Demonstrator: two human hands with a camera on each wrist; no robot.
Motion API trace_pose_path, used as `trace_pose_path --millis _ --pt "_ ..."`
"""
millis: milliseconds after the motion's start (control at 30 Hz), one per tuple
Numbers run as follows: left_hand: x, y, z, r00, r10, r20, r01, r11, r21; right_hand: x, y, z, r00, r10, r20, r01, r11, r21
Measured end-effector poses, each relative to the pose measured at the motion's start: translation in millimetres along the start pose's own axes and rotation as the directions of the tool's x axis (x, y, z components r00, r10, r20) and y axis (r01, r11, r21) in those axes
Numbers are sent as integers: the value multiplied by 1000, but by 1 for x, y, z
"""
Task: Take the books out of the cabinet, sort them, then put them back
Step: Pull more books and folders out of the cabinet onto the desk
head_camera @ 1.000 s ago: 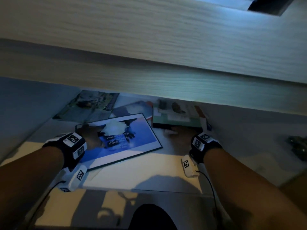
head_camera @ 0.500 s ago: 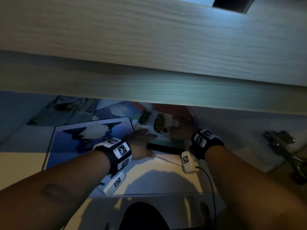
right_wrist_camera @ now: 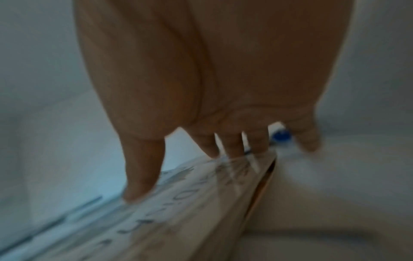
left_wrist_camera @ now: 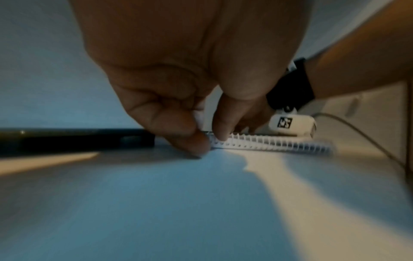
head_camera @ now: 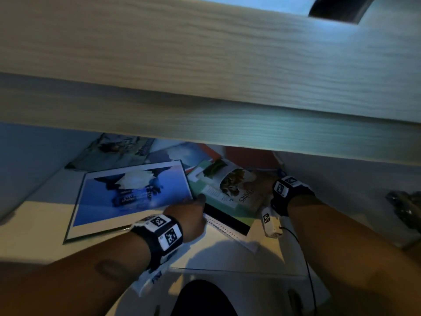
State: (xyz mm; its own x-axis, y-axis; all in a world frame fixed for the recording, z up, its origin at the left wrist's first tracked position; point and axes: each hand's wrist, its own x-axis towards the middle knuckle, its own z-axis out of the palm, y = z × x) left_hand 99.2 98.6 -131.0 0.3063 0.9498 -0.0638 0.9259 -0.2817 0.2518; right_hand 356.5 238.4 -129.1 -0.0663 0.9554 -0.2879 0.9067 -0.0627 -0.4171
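Books lie flat on the dim cabinet floor point(head_camera: 41, 226). A big blue book point(head_camera: 134, 195) is at the left. To its right is a stack: a food-cover book point(head_camera: 234, 190) on a green book point(head_camera: 241, 213), with a white spiral notebook point(head_camera: 225, 229) at the bottom. My left hand point(head_camera: 191, 213) pinches the spiral notebook point(left_wrist_camera: 268, 143) at its near corner, thumb and fingers curled at the binding point(left_wrist_camera: 208, 139). My right hand point(head_camera: 264, 185) holds the food-cover book point(right_wrist_camera: 178, 203) at its right edge, thumb on the cover, fingertips hidden behind the edge.
A pale wooden shelf board point(head_camera: 205, 87) hangs low overhead and hides the cabinet's back. A magazine point(head_camera: 109, 151), another blue book point(head_camera: 182, 153) and an orange-red book point(head_camera: 248, 156) lie further in. A metal hinge point(head_camera: 405, 206) sits at the right.
My left hand left the big blue book and moved right to the stack's near corner. The stack has come forward from under the shelf board, the right hand with it.
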Motion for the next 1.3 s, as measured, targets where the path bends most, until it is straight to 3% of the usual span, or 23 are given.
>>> trace_pose_path --millis 67,133,200,267,300,400,500,633,800,900,967,1067,1100,1167,1233,1300 --pt "3 1 1 991 -117 67 132 938 -320 -2 1 2 999 33 39 -35 999 36" --pt "8 3 2 974 -185 131 226 740 -634 -9 1 2 998 30 64 -33 998 58" --pt "10 8 0 959 -204 196 274 493 -826 -15 3 0 992 11 122 -16 999 43" --pt "10 15 1 949 -239 205 271 287 -919 -25 3 -4 987 9 161 -7 1000 -12" --pt "10 18 2 940 -284 189 258 227 -939 -32 4 -6 983 21 183 -19 1000 -13" --pt "16 30 10 916 -390 93 158 137 -978 -46 7 -11 971 79 225 -67 996 -58" --pt "22 36 16 900 -428 87 115 41 -992 -56 12 -8 975 104 198 -110 994 21" --pt "22 43 15 923 -365 120 117 -31 -993 -70 21 -2 975 187 119 -211 947 243" --pt "16 56 4 975 -196 101 80 -113 -990 -99 26 -3 975 198 101 -221 919 325" --pt "9 66 -5 996 -67 59 47 -175 -984 -107 45 -3 986 130 101 -163 846 508" --pt "5 76 -16 1000 16 0 2 -129 -992 -115 50 -4 995 83 59 -101 732 674" --pt "15 76 -31 991 -59 -120 -125 -91 -988 -124 34 -6 998 27 48 -55 425 904" --pt "16 72 -39 983 -109 -145 -154 -81 -985 -119 29 -4 999 10 51 -51 389 920" --pt "18 54 -53 963 -204 -175 -187 -42 -982 -114 6 0 999 -46 17 1 369 930" --pt "25 14 -64 940 -294 -173 -163 59 -985 -107 -23 8 998 -58 13 11 386 922" --pt "34 -37 -73 958 -283 -46 -15 110 -994 -101 -54 22 996 -83 11 25 422 906"
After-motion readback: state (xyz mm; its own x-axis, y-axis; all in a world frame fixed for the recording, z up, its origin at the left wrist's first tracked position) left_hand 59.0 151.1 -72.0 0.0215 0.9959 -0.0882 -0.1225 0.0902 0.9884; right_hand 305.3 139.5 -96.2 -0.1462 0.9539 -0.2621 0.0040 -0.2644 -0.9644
